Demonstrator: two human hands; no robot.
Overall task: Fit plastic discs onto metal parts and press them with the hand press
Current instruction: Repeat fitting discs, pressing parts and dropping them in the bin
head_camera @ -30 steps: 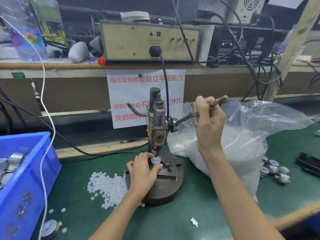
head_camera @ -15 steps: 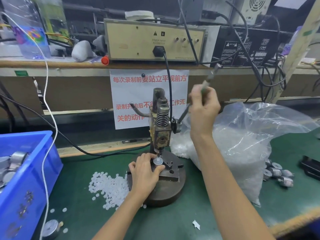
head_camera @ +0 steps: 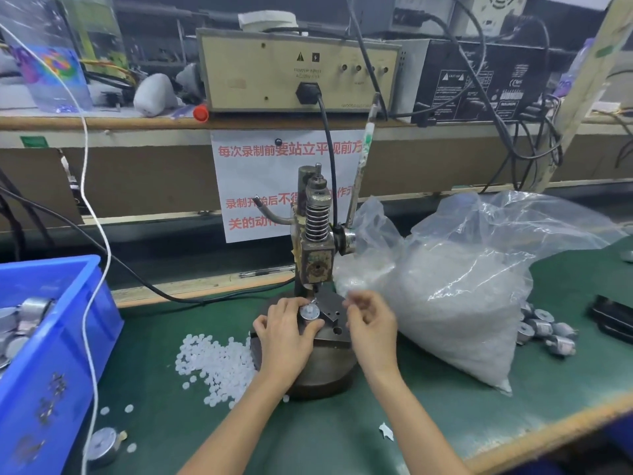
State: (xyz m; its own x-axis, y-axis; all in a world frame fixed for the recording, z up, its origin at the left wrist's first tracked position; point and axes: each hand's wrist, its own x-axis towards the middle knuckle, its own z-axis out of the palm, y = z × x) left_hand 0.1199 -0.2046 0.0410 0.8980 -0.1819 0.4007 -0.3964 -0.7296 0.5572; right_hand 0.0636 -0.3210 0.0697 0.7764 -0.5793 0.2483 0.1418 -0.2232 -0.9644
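The hand press (head_camera: 317,248) stands on its round base at the middle of the green mat, its lever (head_camera: 361,166) upright and free. Under the ram sits a small round metal part (head_camera: 309,311) with a white plastic disc on top. My left hand (head_camera: 284,332) pinches that part with thumb and fingers. Just right of the part, over the steel fixture block (head_camera: 330,308), hovers my right hand (head_camera: 370,318), blurred, fingers loosely curled and holding nothing I can see. A pile of white plastic discs (head_camera: 215,363) lies left of the base.
A blue bin (head_camera: 72,337) with metal parts stands at the left. A clear bag of white discs (head_camera: 455,296) lies right of the press, with several metal parts (head_camera: 544,327) beyond it. One metal part (head_camera: 102,443) lies near the front left. Cables cross the bench.
My right hand has let go of the lever and come down beside the part. The lever has swung up to upright and the ram has risen. My left hand stays on the part.
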